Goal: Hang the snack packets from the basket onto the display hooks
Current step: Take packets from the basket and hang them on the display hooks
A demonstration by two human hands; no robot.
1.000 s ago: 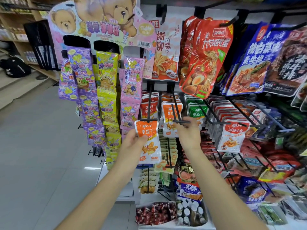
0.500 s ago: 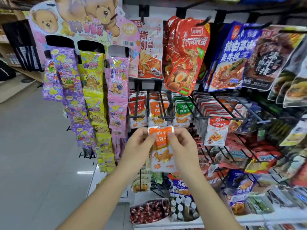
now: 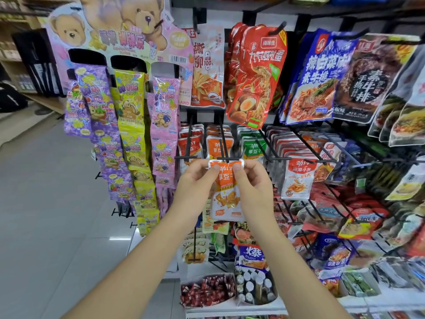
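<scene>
Both hands pinch the top corners of one orange tofu-snack packet (image 3: 226, 189), the left hand (image 3: 195, 180) on its left corner and the right hand (image 3: 251, 183) on its right, probably to stretch the header flat so its hole can meet the hook tip. The packet hangs between the hands, its top edge touching the black display hook (image 3: 224, 143). Behind it, matching orange packets (image 3: 218, 143) already fill that peg. No basket is in view.
</scene>
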